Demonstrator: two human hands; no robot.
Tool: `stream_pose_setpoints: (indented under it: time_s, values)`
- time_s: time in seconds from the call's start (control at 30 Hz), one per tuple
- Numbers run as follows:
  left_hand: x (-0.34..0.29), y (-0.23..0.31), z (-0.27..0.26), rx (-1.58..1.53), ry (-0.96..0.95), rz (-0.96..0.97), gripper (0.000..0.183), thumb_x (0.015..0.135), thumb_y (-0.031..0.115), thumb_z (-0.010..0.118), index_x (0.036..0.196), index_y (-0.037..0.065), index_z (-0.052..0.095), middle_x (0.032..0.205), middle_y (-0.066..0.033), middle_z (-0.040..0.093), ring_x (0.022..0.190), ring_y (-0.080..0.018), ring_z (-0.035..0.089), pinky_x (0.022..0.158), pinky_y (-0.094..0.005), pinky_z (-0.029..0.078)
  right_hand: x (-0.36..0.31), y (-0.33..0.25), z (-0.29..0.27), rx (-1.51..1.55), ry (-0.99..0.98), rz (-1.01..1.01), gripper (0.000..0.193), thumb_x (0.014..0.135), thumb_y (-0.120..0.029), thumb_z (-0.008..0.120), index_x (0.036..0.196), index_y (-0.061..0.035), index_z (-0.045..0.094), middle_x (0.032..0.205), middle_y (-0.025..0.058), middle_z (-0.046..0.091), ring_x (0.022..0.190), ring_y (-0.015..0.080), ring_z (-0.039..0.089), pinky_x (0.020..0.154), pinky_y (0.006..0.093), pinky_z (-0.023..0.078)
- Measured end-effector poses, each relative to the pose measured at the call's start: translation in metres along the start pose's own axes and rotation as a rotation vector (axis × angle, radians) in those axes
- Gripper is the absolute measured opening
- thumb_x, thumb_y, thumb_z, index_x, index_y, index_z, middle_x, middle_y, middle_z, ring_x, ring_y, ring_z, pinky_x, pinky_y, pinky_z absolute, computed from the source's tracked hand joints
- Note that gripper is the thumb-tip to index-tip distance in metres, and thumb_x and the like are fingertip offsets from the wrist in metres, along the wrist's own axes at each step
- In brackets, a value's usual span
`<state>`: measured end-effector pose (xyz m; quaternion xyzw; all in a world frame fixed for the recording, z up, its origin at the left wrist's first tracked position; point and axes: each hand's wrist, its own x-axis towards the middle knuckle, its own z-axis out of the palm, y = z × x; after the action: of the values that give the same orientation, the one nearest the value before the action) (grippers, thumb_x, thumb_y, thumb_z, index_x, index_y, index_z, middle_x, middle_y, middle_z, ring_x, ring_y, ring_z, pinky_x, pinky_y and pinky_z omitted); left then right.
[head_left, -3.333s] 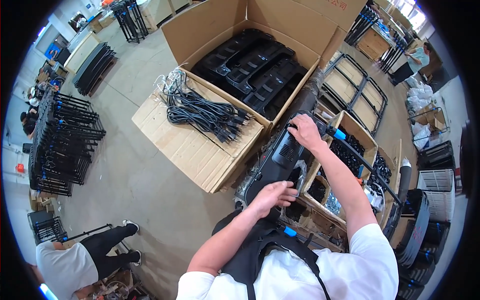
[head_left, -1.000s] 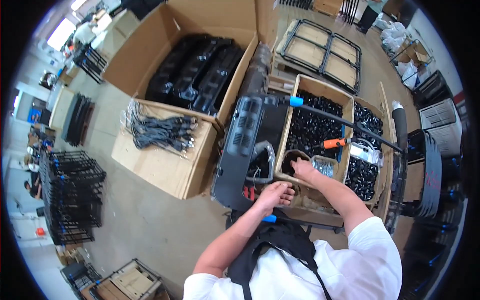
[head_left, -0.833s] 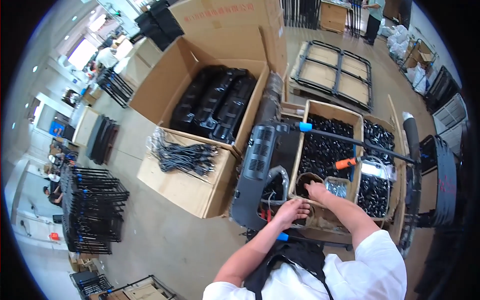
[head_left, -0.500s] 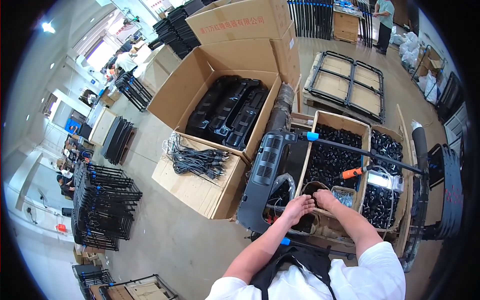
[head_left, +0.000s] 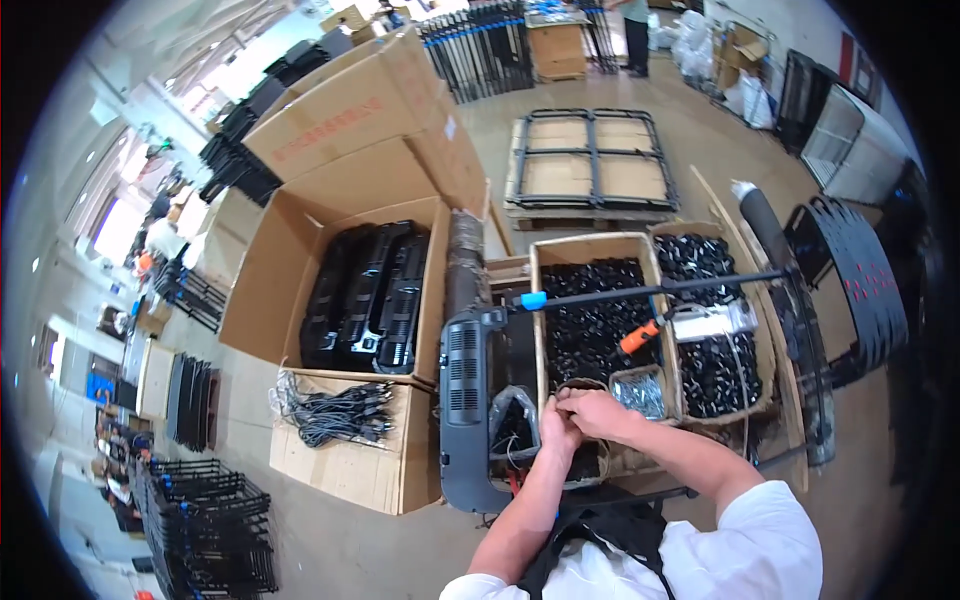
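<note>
My left hand (head_left: 557, 428) and my right hand (head_left: 590, 411) meet at the fingertips above the near edge of the parts bins. The fingers of both are closed in a pinch; whatever is between them is too small or hidden to make out. Beside the right hand stands a small box of silvery screws (head_left: 640, 393). An orange-handled tool (head_left: 640, 336) lies farther off, over a bin of small black parts (head_left: 590, 280). Left of my hands is a black plastic housing (head_left: 462, 400) with vent slots, joined to a black bar (head_left: 620, 292) with a blue piece.
A large open carton (head_left: 255, 290) with black plastic housings stands at the left. Bundled black cables (head_left: 345, 412) lie on a cardboard box (head_left: 415, 470) before it. Black frames on a pallet (head_left: 590, 215) are beyond the bins. Another person (head_left: 636, 40) stands far off.
The view has swung to the right, shifting the scene leftward. My hands have come together; the left fingers, spread before, are now closed against the right ones.
</note>
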<state>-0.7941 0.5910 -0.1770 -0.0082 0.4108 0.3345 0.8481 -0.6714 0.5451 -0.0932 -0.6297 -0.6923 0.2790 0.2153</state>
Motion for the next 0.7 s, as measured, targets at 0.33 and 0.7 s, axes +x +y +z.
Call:
stream_pose_setpoints:
  time_s: [0.33,0.7]
  values:
    - [-0.026,0.022,-0.01,0.105,-0.113,-0.11,0.027,0.115,0.031,0.048,0.118,0.011,0.067,0.094,-0.0002,0.064,0.082,-0.0174,0.061,0.074,-0.0312,0.052,0.0,0.141,-0.003,0.926,0.541,0.983,0.069,0.089,-0.025,0.081,0.145,0.0024,0.05,0.103,0.0117,0.072,0.068,0.0171,0.069,0.047,0.0317,0.055]
    - [-0.097,0.02,-0.02,0.465,-0.129,0.009,0.02,0.112,0.023,0.058,0.124,0.008,0.062,0.096,-0.0014,0.064,0.082,-0.0132,0.06,0.068,-0.0273,0.049,0.059,0.18,0.036,0.593,0.917,0.858,0.055,0.082,-0.026,0.084,0.129,-0.0082,0.062,0.108,0.011,0.075,0.102,0.0298,0.072,0.096,0.0417,0.053]
